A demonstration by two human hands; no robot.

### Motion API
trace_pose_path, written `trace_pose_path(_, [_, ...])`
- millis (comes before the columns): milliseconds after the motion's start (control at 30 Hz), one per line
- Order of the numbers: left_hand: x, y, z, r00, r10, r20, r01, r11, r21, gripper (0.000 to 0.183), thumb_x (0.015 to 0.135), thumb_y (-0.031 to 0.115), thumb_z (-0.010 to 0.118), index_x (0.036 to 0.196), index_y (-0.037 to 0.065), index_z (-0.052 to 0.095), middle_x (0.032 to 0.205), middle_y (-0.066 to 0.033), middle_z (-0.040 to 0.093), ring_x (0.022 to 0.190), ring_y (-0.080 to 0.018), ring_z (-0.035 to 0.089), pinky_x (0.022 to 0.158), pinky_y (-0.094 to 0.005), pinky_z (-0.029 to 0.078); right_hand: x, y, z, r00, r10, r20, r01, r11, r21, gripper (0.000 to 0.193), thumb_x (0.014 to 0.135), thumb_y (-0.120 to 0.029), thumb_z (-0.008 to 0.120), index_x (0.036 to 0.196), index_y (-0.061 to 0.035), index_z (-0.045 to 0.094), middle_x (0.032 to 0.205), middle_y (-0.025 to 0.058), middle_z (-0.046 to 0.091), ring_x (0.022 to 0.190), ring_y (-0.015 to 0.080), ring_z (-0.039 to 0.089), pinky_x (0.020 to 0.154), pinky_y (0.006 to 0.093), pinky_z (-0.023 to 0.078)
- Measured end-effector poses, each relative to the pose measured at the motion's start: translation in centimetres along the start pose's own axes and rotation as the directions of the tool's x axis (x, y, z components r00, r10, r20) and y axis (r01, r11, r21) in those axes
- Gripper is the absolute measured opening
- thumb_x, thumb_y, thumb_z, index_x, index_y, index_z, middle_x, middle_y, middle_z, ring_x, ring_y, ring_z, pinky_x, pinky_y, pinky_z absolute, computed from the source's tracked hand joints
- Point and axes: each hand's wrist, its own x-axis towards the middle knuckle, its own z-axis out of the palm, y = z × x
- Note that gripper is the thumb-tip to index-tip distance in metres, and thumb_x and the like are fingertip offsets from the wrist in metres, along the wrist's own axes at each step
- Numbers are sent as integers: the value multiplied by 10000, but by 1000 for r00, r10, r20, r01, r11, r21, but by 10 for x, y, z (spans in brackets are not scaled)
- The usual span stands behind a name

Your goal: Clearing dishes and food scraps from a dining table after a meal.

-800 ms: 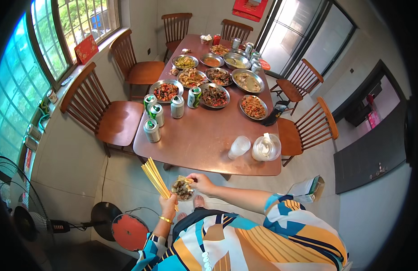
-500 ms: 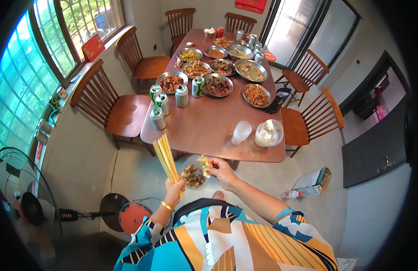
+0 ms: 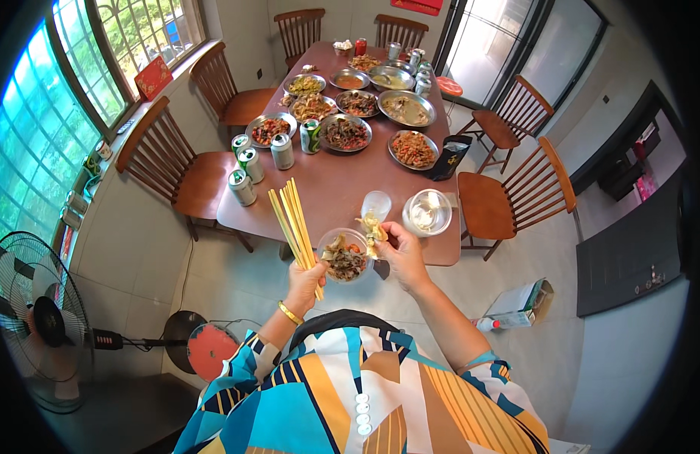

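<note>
My left hand [image 3: 308,281] is closed around a bundle of yellow chopsticks [image 3: 293,223], which stick up and away from me. A clear plastic bowl [image 3: 322,244] touches its fingers, and food scraps [image 3: 345,259] lie inside. Whether that hand also grips the bowl's rim, I cannot tell. My right hand [image 3: 403,253] pinches a crumpled yellowish-white piece [image 3: 373,233] just above the bowl's right side. Its exact kind is unclear. Beyond my hands on the table [image 3: 331,193] stand a translucent cup [image 3: 375,205] and a clear round container [image 3: 427,213].
Metal plates of food [image 3: 344,134] cover the table's far half. Several drink cans [image 3: 242,187] stand at its left, a black pouch [image 3: 450,157] at its right. Wooden chairs [image 3: 206,181] line both sides. A fan [image 3: 43,321] stands left; a carton [image 3: 520,303] is on the floor right.
Both hands have moved forward and a little right, nearer the table, bringing the chopsticks, bowl and crumpled piece along. More of the bowl shows between my hands.
</note>
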Motion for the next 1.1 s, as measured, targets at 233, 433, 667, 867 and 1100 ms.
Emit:
trace_pose_path(233, [5,-17,28,1000,8,-14,-8,1000,29,154,718,-17,589,777,79,484,589,7,473,422,-83,441,384,-213,368,-1,2,-81,973,-54,-226,81,991,111,217,831,-39,557,1042,7,536,931,11,574,842,73,530,757,218,433])
trace_pose_path(433, [13,-24,34,998,36,-50,-35,999,9,154,719,-29,583,778,79,489,591,0,475,414,-87,432,382,-214,357,31,18,-179,920,-84,-383,73,996,-44,177,815,-22,545,989,5,564,886,17,587,765,64,526,656,203,421])
trace_pose_path(667, [4,-27,36,993,46,-107,-48,999,-19,148,738,-19,592,784,76,488,594,-2,472,418,-91,435,387,-210,351,55,45,-196,931,-39,-364,-58,966,-252,224,793,-47,560,1010,4,572,803,4,596,679,48,516,598,201,416])
trace_pose_path(867, [-2,-24,39,984,59,-168,-61,998,-6,156,735,-13,597,804,68,482,613,-6,471,434,-91,440,397,-206,350,78,65,-189,954,-146,-262,-30,822,-569,278,738,-88,607,1010,-32,593,841,84,641,729,187,603,673,283,460])
trace_pose_path(1100, [-1,-23,37,978,86,-189,-90,996,-14,157,726,-1,604,812,66,491,602,0,470,432,-89,440,398,-212,359,84,67,-182,847,-526,81,259,275,-926,278,712,-119,631,974,-36,589,928,121,597,785,282,584,720,366,458])
